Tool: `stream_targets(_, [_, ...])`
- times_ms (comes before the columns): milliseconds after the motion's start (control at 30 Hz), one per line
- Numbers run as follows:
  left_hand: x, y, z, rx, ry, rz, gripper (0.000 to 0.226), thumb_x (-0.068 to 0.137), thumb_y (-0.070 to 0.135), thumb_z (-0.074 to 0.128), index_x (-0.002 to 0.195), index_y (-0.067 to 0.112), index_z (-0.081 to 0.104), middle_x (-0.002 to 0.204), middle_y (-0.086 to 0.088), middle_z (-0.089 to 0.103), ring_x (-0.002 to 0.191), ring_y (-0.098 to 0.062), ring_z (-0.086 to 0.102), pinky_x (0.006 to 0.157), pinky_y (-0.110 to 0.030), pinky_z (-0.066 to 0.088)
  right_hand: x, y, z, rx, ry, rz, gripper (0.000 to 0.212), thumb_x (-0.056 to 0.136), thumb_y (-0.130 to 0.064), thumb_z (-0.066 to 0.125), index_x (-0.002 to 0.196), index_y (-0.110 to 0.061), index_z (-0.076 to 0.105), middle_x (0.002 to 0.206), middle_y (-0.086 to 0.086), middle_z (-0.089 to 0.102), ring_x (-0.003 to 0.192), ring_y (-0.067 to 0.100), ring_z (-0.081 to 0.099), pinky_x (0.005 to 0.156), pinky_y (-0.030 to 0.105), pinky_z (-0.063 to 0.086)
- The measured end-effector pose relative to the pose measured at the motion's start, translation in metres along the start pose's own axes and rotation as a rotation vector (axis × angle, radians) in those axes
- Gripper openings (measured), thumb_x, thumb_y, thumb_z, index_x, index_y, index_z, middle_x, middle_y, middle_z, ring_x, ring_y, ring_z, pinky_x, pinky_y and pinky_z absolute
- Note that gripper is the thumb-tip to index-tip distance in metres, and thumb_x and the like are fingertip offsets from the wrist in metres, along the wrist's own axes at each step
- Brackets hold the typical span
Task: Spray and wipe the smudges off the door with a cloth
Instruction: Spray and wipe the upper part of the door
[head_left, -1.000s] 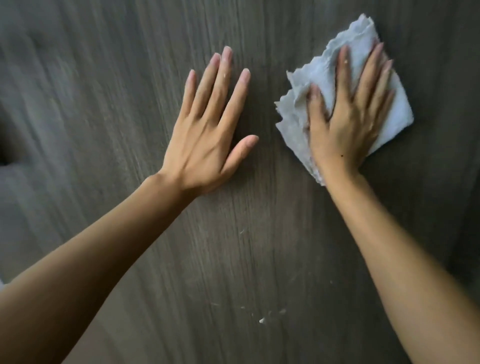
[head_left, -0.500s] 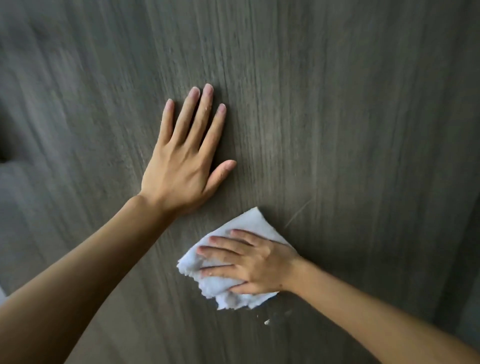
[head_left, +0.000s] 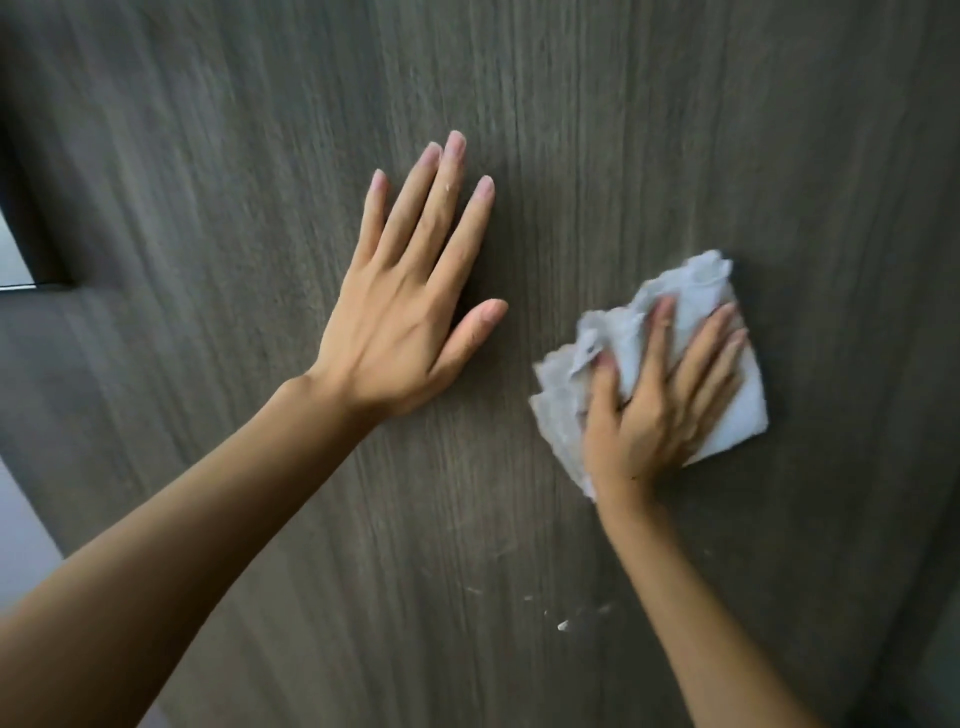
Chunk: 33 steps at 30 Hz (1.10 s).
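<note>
Cloth (head_left: 727, 395) now up and right of its earlier low spot, pressed flat on the door (head_left: 623, 130) under right hand (head_left: 654, 415), fingers straight. Left hand (head_left: 410, 312) still spread flat, holding nothing. White smudges (head_left: 561, 623) below.

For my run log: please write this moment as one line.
left hand: flat on door | right hand: presses cloth on door | white specks: below cloth

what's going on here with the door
A person is wiping a dark wood-grain door. The right hand presses a white cloth flat against it, while the left hand rests open on the door beside it. A few pale specks show lower down, below the cloth.
</note>
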<state>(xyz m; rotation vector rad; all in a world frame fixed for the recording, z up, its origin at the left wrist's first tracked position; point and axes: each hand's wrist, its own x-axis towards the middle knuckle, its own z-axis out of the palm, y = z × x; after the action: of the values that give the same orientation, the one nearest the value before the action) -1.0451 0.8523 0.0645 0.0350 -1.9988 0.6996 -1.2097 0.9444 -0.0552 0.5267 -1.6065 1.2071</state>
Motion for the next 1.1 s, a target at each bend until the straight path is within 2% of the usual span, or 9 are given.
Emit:
stream_targets(200, [-0.04, -0.004, -0.001, 0.041, -0.01, -0.017, 0.066, 0.1, 0.045, 0.025, 0.148, 0.0, 0.023, 0.152, -0.032, 0.019, 0.143, -0.041, 0.012, 0.118, -0.05, 0.001, -0.108, -0.072, 0.01, 0.122, -0.214, -0.473, 0.051, 0.092, -0.057, 0.043, 0.14, -0.04, 0.042, 0.155, 0.004, 0.028, 0.149, 0.025, 0.013, 0.12, 0.045, 0.009])
stream_targets(300, [-0.066, 0.005, 0.006, 0.033, -0.039, -0.056, 0.064, 0.101, 0.044, 0.025, 0.149, 0.002, 0.022, 0.152, -0.032, 0.018, 0.143, -0.041, 0.011, 0.118, -0.047, -0.002, -0.144, -0.073, 0.013, 0.153, -0.273, -0.761, 0.046, 0.096, -0.052, 0.047, 0.139, -0.035, 0.046, 0.148, 0.002, 0.04, 0.147, 0.024, 0.019, 0.121, 0.042, 0.008])
stream_targets(400, [-0.099, 0.02, 0.015, 0.06, -0.034, -0.081, 0.063, 0.101, 0.043, 0.026, 0.148, 0.002, 0.023, 0.151, -0.034, 0.019, 0.142, -0.043, 0.011, 0.117, -0.049, -0.002, -0.155, -0.061, 0.016, 0.227, -0.273, -0.854, 0.041, 0.091, -0.045, 0.06, 0.129, -0.028, 0.063, 0.134, 0.005, 0.06, 0.137, 0.026, 0.029, 0.121, 0.04, 0.01])
stream_targets(533, [-0.143, 0.048, 0.033, 0.079, -0.015, -0.104, 0.059, 0.102, 0.04, 0.028, 0.147, 0.001, 0.027, 0.149, -0.037, 0.021, 0.14, -0.047, 0.013, 0.117, -0.05, -0.001, -0.161, -0.048, 0.018, 0.325, -0.237, -0.767, 0.033, 0.084, -0.034, 0.07, 0.111, -0.016, 0.074, 0.125, 0.016, 0.064, 0.128, 0.033, 0.047, 0.119, 0.042, 0.018])
stream_targets(633, [-0.171, 0.071, 0.042, 0.064, -0.003, -0.129, 0.058, 0.102, 0.038, 0.028, 0.146, 0.001, 0.026, 0.147, -0.041, 0.02, 0.138, -0.051, 0.012, 0.117, -0.048, -0.004, -0.162, -0.024, 0.01, 0.268, -0.21, -0.807, 0.045, 0.09, -0.042, 0.057, 0.127, -0.016, 0.064, 0.133, 0.013, 0.059, 0.132, 0.03, 0.044, 0.119, 0.042, 0.014])
stream_targets(733, [-0.195, 0.092, 0.048, 0.04, -0.021, -0.174, 0.058, 0.101, 0.037, 0.031, 0.145, 0.0, 0.026, 0.146, -0.043, 0.019, 0.138, -0.051, 0.01, 0.117, -0.047, -0.005, -0.155, 0.027, -0.004, 0.135, -0.22, -0.808, 0.051, 0.096, -0.055, 0.038, 0.138, -0.03, 0.053, 0.146, 0.004, 0.048, 0.139, 0.023, 0.036, 0.118, 0.043, 0.016])
stream_targets(833, [-0.211, 0.099, 0.053, 0.038, -0.103, -0.136, 0.059, 0.101, 0.038, 0.034, 0.147, 0.003, 0.026, 0.149, -0.036, 0.019, 0.14, -0.047, 0.009, 0.118, -0.047, -0.005, -0.139, 0.099, -0.014, -0.004, -0.187, -0.715, 0.056, 0.094, -0.058, 0.047, 0.143, -0.033, 0.045, 0.151, 0.006, 0.035, 0.14, 0.03, 0.032, 0.115, 0.05, 0.02])
stream_targets(967, [-0.213, 0.096, 0.064, 0.095, -0.158, -0.08, 0.059, 0.1, 0.038, 0.035, 0.148, 0.004, 0.026, 0.151, -0.032, 0.019, 0.142, -0.044, 0.011, 0.118, -0.046, -0.005, -0.12, 0.165, -0.022, -0.07, -0.101, -0.316, 0.055, 0.101, -0.05, 0.044, 0.147, -0.02, 0.04, 0.149, 0.027, 0.036, 0.139, 0.042, 0.03, 0.113, 0.06, 0.024])
stream_targets(1100, [-0.212, 0.092, 0.078, 0.173, -0.179, -0.077, 0.062, 0.1, 0.04, 0.037, 0.149, 0.004, 0.025, 0.152, -0.032, 0.019, 0.142, -0.044, 0.01, 0.118, -0.048, -0.002, -0.144, 0.139, -0.013, -0.047, 0.015, 0.09, 0.055, 0.105, -0.044, 0.034, 0.143, -0.007, 0.046, 0.145, 0.037, 0.033, 0.137, 0.05, 0.03, 0.113, 0.058, 0.024])
